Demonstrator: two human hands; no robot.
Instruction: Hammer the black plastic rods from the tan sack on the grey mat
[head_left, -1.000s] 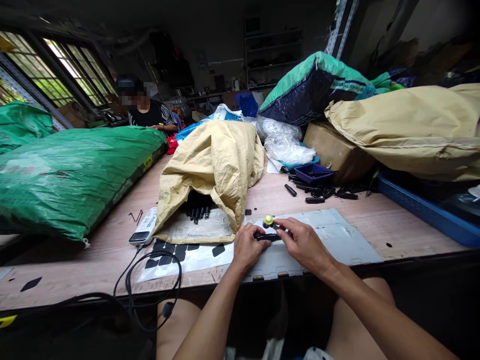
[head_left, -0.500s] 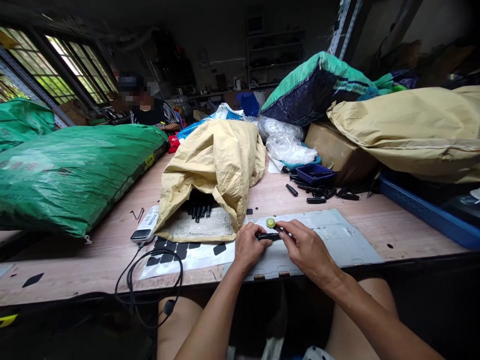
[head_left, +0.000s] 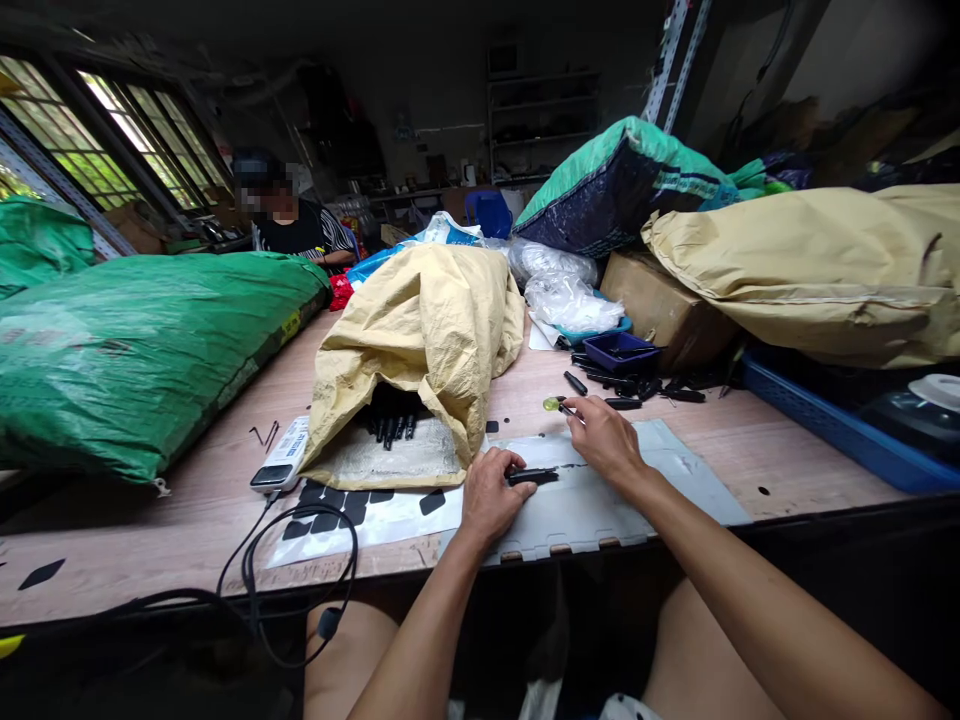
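My left hand [head_left: 496, 492] rests on the grey-white sheet [head_left: 637, 500], thumb and fingers closed on a slim black pen-shaped piece [head_left: 538, 475] that points right. To its upper right, my right hand [head_left: 606, 438] pinches a small tool with a round yellow-green end [head_left: 553, 404]; its kind is not clear, and fingers hide part of it. The two held things are apart. Just left of my left hand lies the open mouth of a beige sack [head_left: 420, 330], with several black pieces [head_left: 393, 428] inside on a pale lining.
Loose black pieces [head_left: 622, 382] lie beside a small dark blue tray [head_left: 621, 350]. A blue basket [head_left: 840, 420] stands right, a green sack [head_left: 150, 350] left. A white device [head_left: 281, 460] trails a coiled black cable [head_left: 251, 570]. A co-worker [head_left: 300, 225] sits beyond.
My right hand has lifted the yellow-green-ended tool up and away from the black piece. My left hand keeps hold of that piece. The view has shifted slightly.
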